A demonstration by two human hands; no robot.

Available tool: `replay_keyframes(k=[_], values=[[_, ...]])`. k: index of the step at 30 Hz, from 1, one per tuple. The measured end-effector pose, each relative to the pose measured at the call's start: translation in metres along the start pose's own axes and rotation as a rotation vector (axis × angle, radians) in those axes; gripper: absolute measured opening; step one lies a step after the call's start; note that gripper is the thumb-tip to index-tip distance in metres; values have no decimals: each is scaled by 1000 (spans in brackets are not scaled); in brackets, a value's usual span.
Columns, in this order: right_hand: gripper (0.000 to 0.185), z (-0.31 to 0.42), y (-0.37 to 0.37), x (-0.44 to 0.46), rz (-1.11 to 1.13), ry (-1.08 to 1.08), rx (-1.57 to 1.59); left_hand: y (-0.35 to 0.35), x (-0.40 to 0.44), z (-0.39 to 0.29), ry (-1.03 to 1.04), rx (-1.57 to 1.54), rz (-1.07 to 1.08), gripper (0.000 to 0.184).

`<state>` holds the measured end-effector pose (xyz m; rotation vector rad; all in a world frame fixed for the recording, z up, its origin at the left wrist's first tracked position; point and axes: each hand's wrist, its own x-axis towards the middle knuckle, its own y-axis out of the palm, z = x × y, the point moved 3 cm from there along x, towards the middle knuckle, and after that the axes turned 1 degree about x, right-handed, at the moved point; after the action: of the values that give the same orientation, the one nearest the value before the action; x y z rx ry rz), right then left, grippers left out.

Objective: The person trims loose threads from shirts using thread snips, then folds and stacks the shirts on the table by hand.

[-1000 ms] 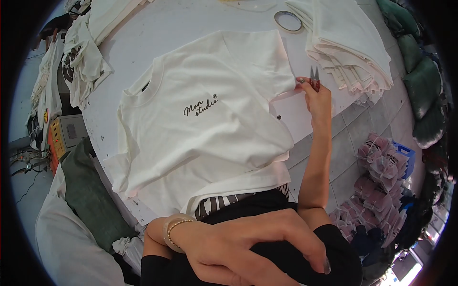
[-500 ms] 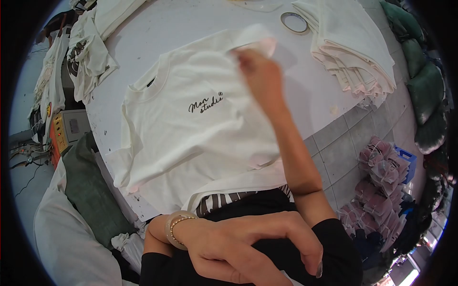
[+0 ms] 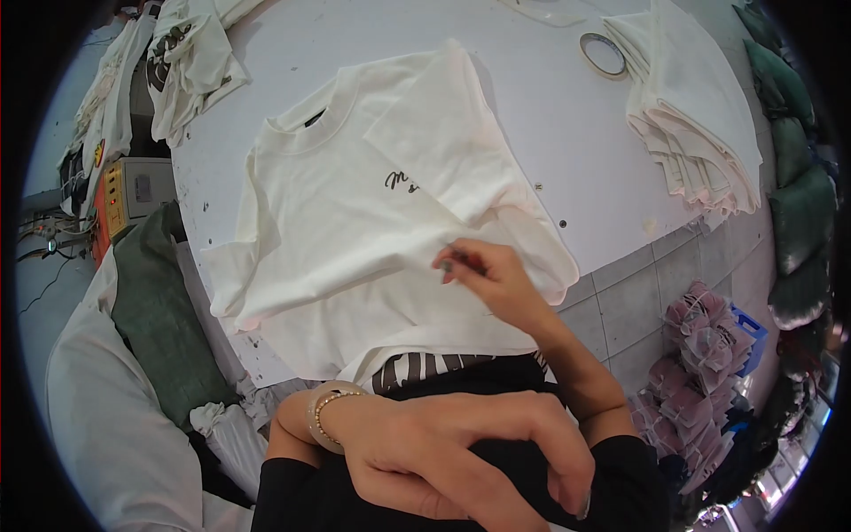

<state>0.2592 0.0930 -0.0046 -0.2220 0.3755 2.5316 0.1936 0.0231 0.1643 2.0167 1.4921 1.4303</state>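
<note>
A white T-shirt (image 3: 310, 204) lies face up on the table, one sleeve (image 3: 434, 115) folded inward over part of its dark script lettering (image 3: 401, 182). Over the lower right of the shirt is my right hand (image 3: 492, 279), fingers curled together, with no cloth visible in them. Close to the camera at the bottom, my left hand (image 3: 443, 452) wears bracelets (image 3: 328, 417). Its fingers bend round and are closed; a bit of white shows below them, but what they hold is hidden.
On the white table (image 3: 567, 133) lie a roll of tape (image 3: 603, 56) and a stack of white cloth pieces (image 3: 683, 97). More printed garments (image 3: 191, 71) hang at the left edge near an orange-and-grey box (image 3: 133, 195). Pinkish bundles (image 3: 696, 381) stand on the tiled floor.
The right-hand sleeve has been folded over the shirt, covering part of the lettering. My right hand has let it go and moved down toward me. My left hand stays nearly still.
</note>
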Motion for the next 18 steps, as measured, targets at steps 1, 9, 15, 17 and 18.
replay_keyframes(k=[1, 9, 15, 17, 18], values=[[11, 0, -10, -4, -47, 3, -9, -6, -3, -1, -5, 23, 40, 15], [22, 29, -27, 0, -399, -318, -745, -8, 0, -21, -334, -3, 4, 13], [18, 30, -49, 34, -637, -369, -883, -4, -10, 0, -390, 5, 315, 19], [15, 35, -85, 35, -924, -266, -630, -6, 4, -3, -299, 85, 410, 16], [14, 32, -109, 35, -1076, -301, -519, -7, 6, -3, -289, 97, 408, 15]])
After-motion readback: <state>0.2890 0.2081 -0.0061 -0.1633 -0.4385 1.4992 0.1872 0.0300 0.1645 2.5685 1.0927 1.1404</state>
